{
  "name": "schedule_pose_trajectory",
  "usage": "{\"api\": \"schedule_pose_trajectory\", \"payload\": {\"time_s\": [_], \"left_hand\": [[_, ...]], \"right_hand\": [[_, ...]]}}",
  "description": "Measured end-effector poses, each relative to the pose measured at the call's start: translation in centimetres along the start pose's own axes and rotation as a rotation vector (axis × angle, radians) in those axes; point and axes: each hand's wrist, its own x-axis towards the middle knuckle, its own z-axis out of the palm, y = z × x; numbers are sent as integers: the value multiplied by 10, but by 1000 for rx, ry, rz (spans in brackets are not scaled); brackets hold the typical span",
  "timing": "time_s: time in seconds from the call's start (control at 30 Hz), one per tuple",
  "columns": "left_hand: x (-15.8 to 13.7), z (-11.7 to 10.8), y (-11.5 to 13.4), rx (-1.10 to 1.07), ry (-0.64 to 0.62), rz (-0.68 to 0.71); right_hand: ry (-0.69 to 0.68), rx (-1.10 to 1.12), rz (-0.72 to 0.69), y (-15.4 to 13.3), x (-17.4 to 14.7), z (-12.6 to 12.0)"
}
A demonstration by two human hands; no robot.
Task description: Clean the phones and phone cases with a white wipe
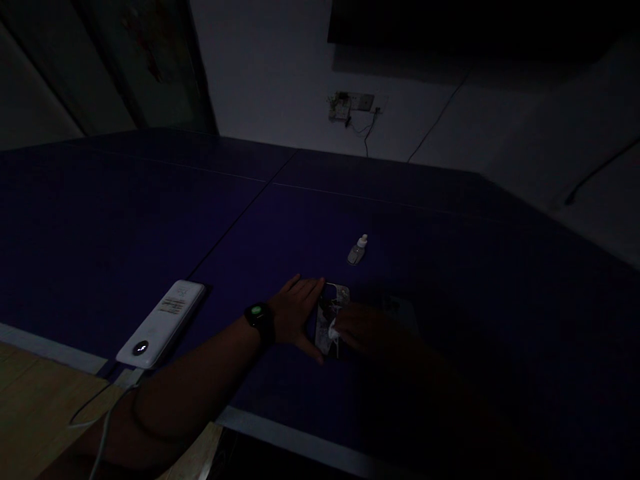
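A patterned phone case (326, 313), grey, black and white, lies flat on the dark blue table. My left hand (296, 313) wears a black smartwatch (260, 320) at the wrist. Its fingers are stretched out along the case's left side, fingertips by the top corner and thumb by the bottom corner. My right hand (367, 327), deep in shadow, is closed on a small white wipe (333, 329) pressed against the case's surface; whether it is paper or cloth I cannot tell. Just beyond the case, a small clear bottle with a white cap (357, 251) rests on the table.
To the left lies a white power bank (163, 323) with a lit display, its cable running past my left forearm. A dark phone-like object (403, 312) is dimly visible right of my right hand. The blue table (225, 193) reaches a wall with sockets (357, 102). The room is dark.
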Motion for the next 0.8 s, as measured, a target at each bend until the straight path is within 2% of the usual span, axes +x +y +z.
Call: {"api": "schedule_pose_trajectory", "payload": {"time_s": [0.1, 0.27, 0.47, 0.63, 0.73, 0.8], "left_hand": [[0, 0, 0, 7, 5, 0], [0, -2, 1, 0, -4, 6], [0, 0, 0, 11, 0, -1], [-1, 2, -1, 17, 22, 17], [-1, 2, -1, 8, 17, 22], [-1, 2, -1, 2, 22, 13]], "right_hand": [[51, -7, 63, 3, -2, -2], [-2, 43, 73, 6, -9, -7], [146, 4, 90, -5, 5, 1], [67, 11, 25, -20, 27, 4], [36, 54, -45, -19, 25, 1], [35, 48, -37, -14, 18, 0]]}}
